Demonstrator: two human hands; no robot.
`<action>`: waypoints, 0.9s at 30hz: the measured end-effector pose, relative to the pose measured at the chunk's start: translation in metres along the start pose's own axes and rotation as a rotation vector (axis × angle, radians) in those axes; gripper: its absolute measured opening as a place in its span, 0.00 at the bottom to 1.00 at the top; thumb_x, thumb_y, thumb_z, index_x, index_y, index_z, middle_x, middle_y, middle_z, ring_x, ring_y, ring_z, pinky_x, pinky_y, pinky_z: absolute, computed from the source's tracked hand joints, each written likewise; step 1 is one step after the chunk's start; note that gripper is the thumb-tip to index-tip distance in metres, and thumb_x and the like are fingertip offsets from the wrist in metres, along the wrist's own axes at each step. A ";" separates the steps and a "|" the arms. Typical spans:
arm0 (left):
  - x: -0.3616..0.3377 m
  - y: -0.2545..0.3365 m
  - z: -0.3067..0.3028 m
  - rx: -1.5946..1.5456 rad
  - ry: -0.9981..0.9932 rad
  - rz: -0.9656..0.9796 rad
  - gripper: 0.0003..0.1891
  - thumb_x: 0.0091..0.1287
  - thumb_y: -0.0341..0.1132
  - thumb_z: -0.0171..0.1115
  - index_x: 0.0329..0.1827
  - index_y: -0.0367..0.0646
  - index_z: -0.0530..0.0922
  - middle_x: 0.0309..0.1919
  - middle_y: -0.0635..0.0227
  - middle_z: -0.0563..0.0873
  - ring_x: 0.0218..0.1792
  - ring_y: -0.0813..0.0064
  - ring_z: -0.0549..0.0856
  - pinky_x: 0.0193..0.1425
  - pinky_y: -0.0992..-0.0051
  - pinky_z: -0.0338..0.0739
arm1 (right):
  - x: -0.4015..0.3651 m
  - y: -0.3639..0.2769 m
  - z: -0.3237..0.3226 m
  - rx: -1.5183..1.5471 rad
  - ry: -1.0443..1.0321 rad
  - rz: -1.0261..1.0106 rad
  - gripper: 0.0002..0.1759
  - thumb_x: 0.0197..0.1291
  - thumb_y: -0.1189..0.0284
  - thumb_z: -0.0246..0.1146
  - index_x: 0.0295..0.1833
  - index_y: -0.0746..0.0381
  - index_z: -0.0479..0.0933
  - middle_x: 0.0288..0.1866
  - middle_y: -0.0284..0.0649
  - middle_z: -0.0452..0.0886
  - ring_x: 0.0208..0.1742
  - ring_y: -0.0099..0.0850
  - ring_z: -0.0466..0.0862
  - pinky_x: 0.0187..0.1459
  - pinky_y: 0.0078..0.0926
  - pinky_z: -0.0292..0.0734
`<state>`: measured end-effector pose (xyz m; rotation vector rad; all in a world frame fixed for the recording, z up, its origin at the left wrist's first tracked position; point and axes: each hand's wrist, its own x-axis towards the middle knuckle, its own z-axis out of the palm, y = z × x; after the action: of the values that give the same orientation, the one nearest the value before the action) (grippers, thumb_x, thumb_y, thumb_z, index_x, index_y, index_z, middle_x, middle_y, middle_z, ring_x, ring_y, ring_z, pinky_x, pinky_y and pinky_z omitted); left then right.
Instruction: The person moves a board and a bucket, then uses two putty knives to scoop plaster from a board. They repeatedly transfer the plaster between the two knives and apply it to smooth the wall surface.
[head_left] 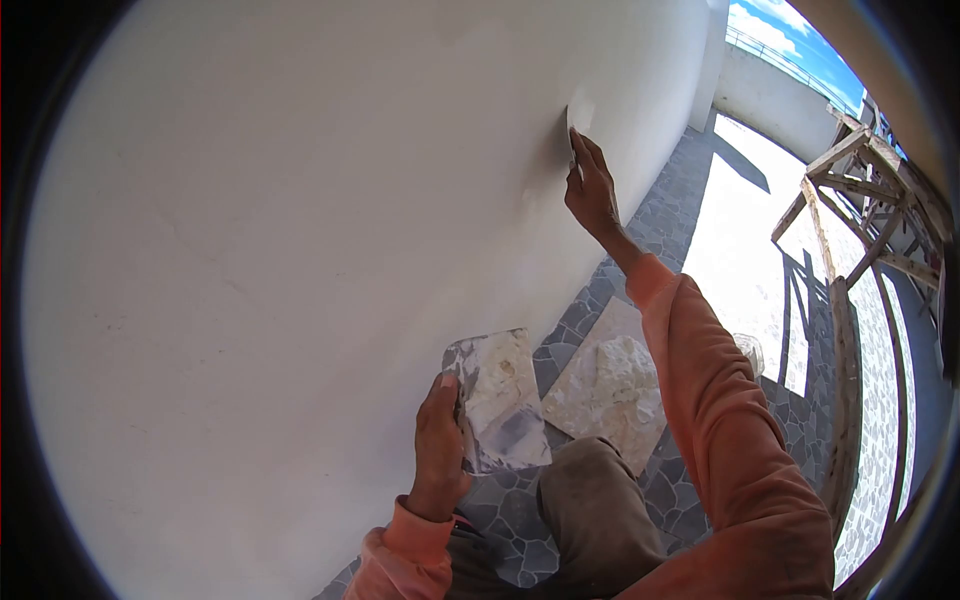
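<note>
My left hand [437, 445] grips the edge of a flat board [500, 400] smeared with whitish plaster, low beside the wall. Out in front, my right hand [592, 185] is closed on a thin-bladed trowel [571, 128], whose blade lies against the white wall [300, 250]. The handle is mostly hidden by my fingers. Below my right arm, a heap of pale plaster [627, 375] rests on a light square board [580, 400] on the floor.
Grey stone-patterned paving [650, 225] runs along the wall's foot. Wooden scaffolding [845, 340] stands at the right. My bent knee [595, 480] is near the boards. A low wall [765, 95] stands at the back.
</note>
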<state>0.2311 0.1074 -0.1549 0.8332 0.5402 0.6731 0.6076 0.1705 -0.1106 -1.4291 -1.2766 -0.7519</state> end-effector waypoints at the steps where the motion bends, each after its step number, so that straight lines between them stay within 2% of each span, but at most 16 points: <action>1: 0.000 0.000 0.002 -0.006 -0.001 -0.005 0.21 0.78 0.44 0.45 0.62 0.36 0.72 0.54 0.61 0.83 0.52 0.70 0.84 0.58 0.70 0.78 | -0.010 -0.003 0.001 -0.009 -0.018 -0.050 0.37 0.57 0.89 0.49 0.74 0.60 0.63 0.69 0.49 0.69 0.67 0.49 0.74 0.66 0.39 0.73; 3: 0.000 0.001 0.006 -0.015 -0.003 -0.015 0.21 0.78 0.44 0.45 0.62 0.36 0.72 0.54 0.61 0.83 0.52 0.70 0.84 0.58 0.71 0.78 | -0.027 -0.006 -0.003 0.038 -0.066 -0.070 0.36 0.57 0.89 0.50 0.73 0.60 0.64 0.69 0.49 0.69 0.67 0.49 0.74 0.67 0.39 0.72; 5: 0.001 -0.003 0.008 0.001 0.021 -0.012 0.21 0.78 0.44 0.45 0.63 0.36 0.72 0.54 0.61 0.83 0.53 0.69 0.84 0.58 0.71 0.78 | -0.037 -0.005 -0.016 0.082 -0.099 -0.025 0.31 0.63 0.86 0.50 0.72 0.59 0.66 0.67 0.48 0.72 0.65 0.47 0.76 0.64 0.37 0.74; 7: 0.001 0.000 0.004 0.022 0.030 -0.007 0.21 0.78 0.44 0.45 0.63 0.36 0.72 0.54 0.61 0.83 0.53 0.69 0.84 0.59 0.71 0.78 | -0.030 -0.007 -0.023 0.088 -0.058 0.172 0.25 0.69 0.81 0.48 0.71 0.59 0.68 0.66 0.48 0.73 0.60 0.44 0.80 0.58 0.35 0.77; 8: 0.001 0.000 0.004 0.035 0.024 -0.006 0.22 0.78 0.44 0.45 0.63 0.36 0.72 0.55 0.61 0.83 0.53 0.69 0.84 0.59 0.70 0.78 | -0.021 -0.003 -0.027 0.076 -0.021 0.296 0.23 0.72 0.76 0.48 0.71 0.60 0.69 0.62 0.49 0.77 0.53 0.43 0.83 0.52 0.34 0.78; 9: 0.001 -0.001 0.003 0.047 0.018 -0.007 0.22 0.78 0.44 0.45 0.63 0.36 0.72 0.55 0.61 0.83 0.53 0.69 0.84 0.59 0.70 0.78 | -0.010 0.008 -0.028 0.061 0.065 0.383 0.21 0.73 0.66 0.51 0.65 0.66 0.71 0.44 0.55 0.83 0.41 0.47 0.83 0.51 0.38 0.77; 11: 0.000 0.002 0.007 0.012 0.033 -0.022 0.19 0.79 0.42 0.43 0.60 0.36 0.72 0.52 0.61 0.82 0.51 0.71 0.84 0.57 0.71 0.78 | 0.017 0.028 -0.034 -0.035 0.145 0.312 0.22 0.73 0.64 0.50 0.64 0.67 0.72 0.43 0.57 0.83 0.42 0.50 0.84 0.49 0.40 0.78; 13: -0.001 0.002 0.008 -0.017 0.034 -0.023 0.18 0.79 0.41 0.42 0.58 0.36 0.73 0.50 0.62 0.82 0.50 0.72 0.83 0.56 0.72 0.78 | 0.045 0.036 -0.041 -0.084 0.133 0.263 0.22 0.73 0.64 0.50 0.67 0.63 0.71 0.45 0.57 0.83 0.45 0.51 0.85 0.49 0.43 0.78; 16: 0.000 0.002 0.007 -0.036 0.015 -0.026 0.19 0.79 0.41 0.42 0.59 0.36 0.72 0.51 0.61 0.82 0.51 0.71 0.83 0.57 0.71 0.78 | 0.073 0.032 -0.046 -0.095 -0.048 0.334 0.26 0.70 0.76 0.50 0.73 0.54 0.66 0.56 0.51 0.81 0.52 0.46 0.84 0.53 0.38 0.78; 19: -0.001 0.004 0.007 -0.037 0.017 -0.038 0.19 0.79 0.41 0.42 0.60 0.36 0.72 0.52 0.61 0.81 0.51 0.71 0.83 0.57 0.71 0.78 | 0.069 0.043 -0.023 -0.072 0.013 0.059 0.29 0.69 0.78 0.51 0.75 0.51 0.64 0.64 0.49 0.76 0.62 0.46 0.79 0.61 0.37 0.76; 20: -0.002 0.003 0.007 -0.046 0.018 -0.031 0.19 0.79 0.41 0.42 0.60 0.36 0.72 0.52 0.61 0.81 0.52 0.71 0.83 0.57 0.71 0.78 | 0.063 0.047 -0.017 -0.085 -0.033 0.097 0.33 0.68 0.79 0.50 0.77 0.50 0.60 0.71 0.48 0.70 0.70 0.46 0.73 0.68 0.37 0.70; 24: -0.003 0.003 0.005 -0.061 0.042 -0.027 0.19 0.79 0.41 0.43 0.61 0.35 0.71 0.52 0.61 0.81 0.52 0.71 0.83 0.58 0.71 0.77 | 0.033 0.043 -0.002 -0.077 0.021 -0.010 0.44 0.52 0.90 0.47 0.78 0.52 0.59 0.73 0.50 0.66 0.72 0.48 0.70 0.69 0.41 0.71; 27: -0.004 0.006 0.004 -0.074 0.031 -0.022 0.19 0.79 0.41 0.43 0.61 0.36 0.71 0.53 0.62 0.81 0.52 0.71 0.83 0.58 0.71 0.77 | 0.008 0.032 0.007 -0.085 -0.003 0.016 0.45 0.52 0.90 0.47 0.78 0.52 0.58 0.73 0.51 0.65 0.72 0.50 0.69 0.68 0.40 0.71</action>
<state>0.2291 0.1054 -0.1477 0.7472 0.5484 0.6831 0.6389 0.1829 -0.1140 -1.5069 -1.2473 -0.8015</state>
